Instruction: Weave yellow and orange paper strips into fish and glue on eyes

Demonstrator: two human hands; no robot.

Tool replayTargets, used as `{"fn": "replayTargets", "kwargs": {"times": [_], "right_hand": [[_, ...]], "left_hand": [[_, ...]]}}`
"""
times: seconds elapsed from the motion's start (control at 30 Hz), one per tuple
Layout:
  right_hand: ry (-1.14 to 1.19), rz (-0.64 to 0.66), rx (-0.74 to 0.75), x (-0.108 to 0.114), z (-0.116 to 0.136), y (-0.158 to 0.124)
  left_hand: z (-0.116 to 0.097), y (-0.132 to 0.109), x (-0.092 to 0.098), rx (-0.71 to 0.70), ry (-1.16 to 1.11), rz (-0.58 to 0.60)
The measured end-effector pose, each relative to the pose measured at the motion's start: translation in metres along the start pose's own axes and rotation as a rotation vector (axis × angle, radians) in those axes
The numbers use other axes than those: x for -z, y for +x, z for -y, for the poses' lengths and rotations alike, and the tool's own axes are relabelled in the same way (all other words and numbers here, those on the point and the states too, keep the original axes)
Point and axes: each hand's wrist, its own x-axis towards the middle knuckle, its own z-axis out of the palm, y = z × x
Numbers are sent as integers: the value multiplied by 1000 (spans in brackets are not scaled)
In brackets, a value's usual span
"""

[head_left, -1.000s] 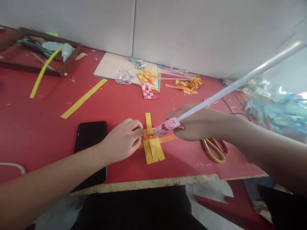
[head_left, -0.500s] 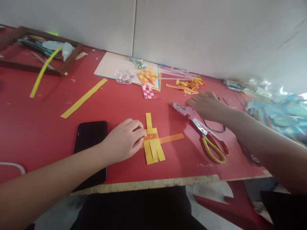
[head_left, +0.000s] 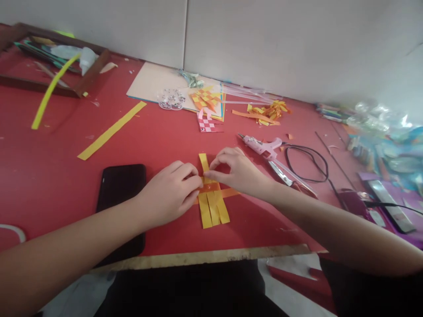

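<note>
Yellow paper strips (head_left: 214, 211) lie on the red table, crossed by an orange paper strip (head_left: 229, 193). My left hand (head_left: 175, 189) pinches the left edge of this woven paper, its fingertips curled at the crossing. Close by on the other side, my right hand (head_left: 236, 169) has thumb and forefinger at the upper yellow strip (head_left: 203, 162), closed around its edge as far as I can see. A small clear blob shows on the orange part. Beyond my right hand lie a pink glue gun (head_left: 264, 147) and scissors (head_left: 280, 174), their handles partly hidden by my forearm.
A black phone (head_left: 122, 189) lies beside my left forearm. Farther back are a loose yellow strip (head_left: 112, 130), a checkered pink paper fish (head_left: 206, 124), orange and yellow scraps (head_left: 271, 112) and a wooden frame (head_left: 95, 72). The glue gun's black cord (head_left: 307, 152) loops on the right.
My right hand has come from beside the glue gun, left and toward me, to the woven paper. My left hand stays at the paper's left edge. The view has shifted slightly.
</note>
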Motion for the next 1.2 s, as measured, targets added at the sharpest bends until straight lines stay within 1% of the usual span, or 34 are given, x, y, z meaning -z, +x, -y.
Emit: {"fn": "replayTargets", "kwargs": {"times": [0.1,0.2,0.33,0.47,0.6,0.73,0.83,0.93,1.07,1.2], "right_hand": [[81,55,-47,-1,0,5],[148,105,-53,2,2,7],[224,109,14,3,3,5],[214,91,30,1,3,2],[165,76,78,2,4,0],[205,119,97,6,4,-3],[254,135,146,6,1,-8],[213,46,242,2,-5,-17],[96,-99,426,-6,-8,-30],[-17,-192,600,-12,-7,-40]], "left_hand": [[0,0,0,-3,8,5],[-1,0,1,-3,30,14],[-2,0,1,-3,35,16],[-1,0,0,-21,33,-4],[1,0,-2,-41,65,-15],[1,0,-2,-52,78,-16],[1,-1,-1,-53,67,-20],[1,-1,0,-52,46,-17],[0,-1,1,-33,23,3],[0,0,2,-6,2,25]]}}
